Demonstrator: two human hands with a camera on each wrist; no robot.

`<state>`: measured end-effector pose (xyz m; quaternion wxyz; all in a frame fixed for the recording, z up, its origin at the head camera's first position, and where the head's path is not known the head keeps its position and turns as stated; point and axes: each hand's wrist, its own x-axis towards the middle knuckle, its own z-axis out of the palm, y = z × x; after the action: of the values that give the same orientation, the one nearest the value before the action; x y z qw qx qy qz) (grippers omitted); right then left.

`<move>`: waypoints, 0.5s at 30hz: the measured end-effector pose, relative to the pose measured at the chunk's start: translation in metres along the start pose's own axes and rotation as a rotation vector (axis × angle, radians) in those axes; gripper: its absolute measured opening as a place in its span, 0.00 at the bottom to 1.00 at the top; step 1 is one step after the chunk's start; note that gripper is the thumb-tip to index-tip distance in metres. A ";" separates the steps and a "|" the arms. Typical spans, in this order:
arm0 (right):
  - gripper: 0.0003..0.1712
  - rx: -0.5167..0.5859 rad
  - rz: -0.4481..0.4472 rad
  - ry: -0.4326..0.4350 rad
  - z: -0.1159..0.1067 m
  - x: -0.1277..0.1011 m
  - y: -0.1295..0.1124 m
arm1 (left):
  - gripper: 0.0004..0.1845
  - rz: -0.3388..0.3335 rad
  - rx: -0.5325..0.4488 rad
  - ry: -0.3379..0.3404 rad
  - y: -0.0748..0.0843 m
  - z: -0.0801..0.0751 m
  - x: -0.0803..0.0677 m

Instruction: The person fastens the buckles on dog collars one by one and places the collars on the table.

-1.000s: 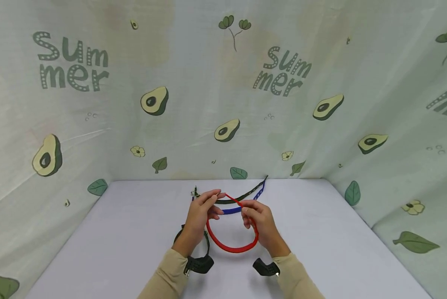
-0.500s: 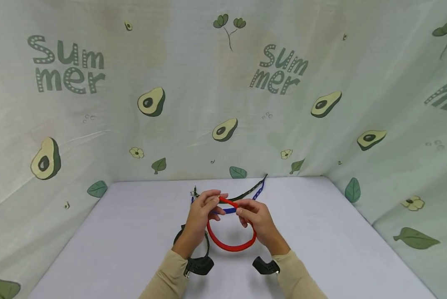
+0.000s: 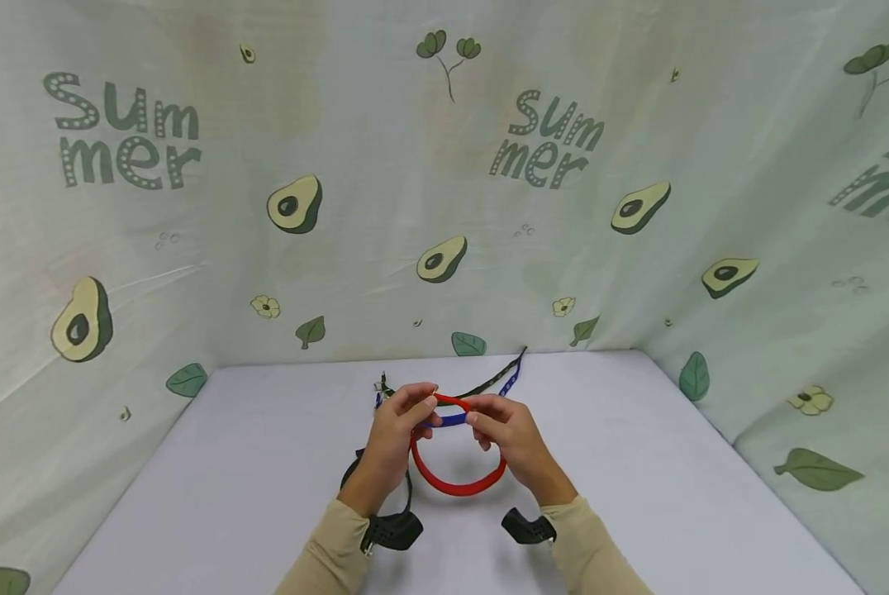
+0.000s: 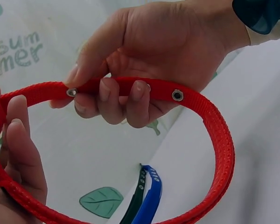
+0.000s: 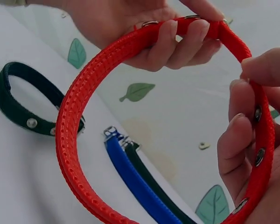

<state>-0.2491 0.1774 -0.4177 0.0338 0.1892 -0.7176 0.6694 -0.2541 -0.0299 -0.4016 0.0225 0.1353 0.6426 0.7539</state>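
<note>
A red studded collar (image 3: pixel 455 483) is bent into a loop above the white table (image 3: pixel 638 463), held by both hands. My left hand (image 3: pixel 407 413) pinches the loop's top left, where a metal buckle (image 5: pixel 150 23) peeks out by the fingers. My right hand (image 3: pixel 498 423) grips the strap end with its metal eyelets (image 4: pixel 177 95), thumb on top and fingers curled under. The two hands nearly touch at the top of the red collar (image 4: pixel 214 135) (image 5: pixel 79 121). In the right wrist view my right fingers (image 5: pixel 240 140) curl over the riveted end.
A blue strap (image 3: pixel 510 382) (image 5: pixel 135 182) and a dark green strap (image 3: pixel 482 387) (image 5: pixel 151 179) lie flat on the table behind the hands. A dark collar loop (image 3: pixel 355 471) (image 5: pixel 18 112) rests under my left wrist. Avocado-print cloth walls (image 3: pixel 444 207) enclose the table on three sides.
My right hand has moved left towards my left hand, bringing the strap end to the buckle side, so the red loop is closed and smaller.
</note>
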 end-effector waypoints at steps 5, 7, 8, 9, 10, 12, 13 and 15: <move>0.15 -0.107 -0.033 -0.026 0.004 -0.002 -0.006 | 0.23 -0.015 0.026 -0.039 -0.004 0.007 -0.003; 0.15 -0.121 -0.042 -0.043 0.004 -0.003 -0.008 | 0.24 -0.025 0.023 -0.051 -0.006 0.011 -0.004; 0.15 -0.121 -0.042 -0.048 0.004 -0.004 -0.009 | 0.24 -0.026 0.023 -0.051 -0.007 0.012 -0.004; 0.15 -0.119 -0.039 -0.050 0.005 -0.004 -0.010 | 0.24 -0.027 0.017 -0.048 -0.008 0.014 -0.004; 0.15 -0.119 -0.031 -0.048 0.005 -0.004 -0.012 | 0.24 -0.028 0.006 -0.043 -0.008 0.015 -0.004; 0.15 -0.114 -0.015 -0.042 0.005 -0.004 -0.012 | 0.24 -0.028 -0.009 -0.030 -0.009 0.016 -0.004; 0.15 -0.112 -0.011 -0.038 0.005 -0.003 -0.012 | 0.23 -0.028 -0.017 -0.023 -0.008 0.016 -0.004; 0.15 -0.112 -0.001 -0.031 0.004 -0.003 -0.013 | 0.23 -0.029 -0.030 -0.011 -0.007 0.017 -0.004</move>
<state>-0.2417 0.1733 -0.4070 0.0336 0.1980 -0.7542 0.6252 -0.2475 -0.0134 -0.4064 0.0389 0.1296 0.6328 0.7624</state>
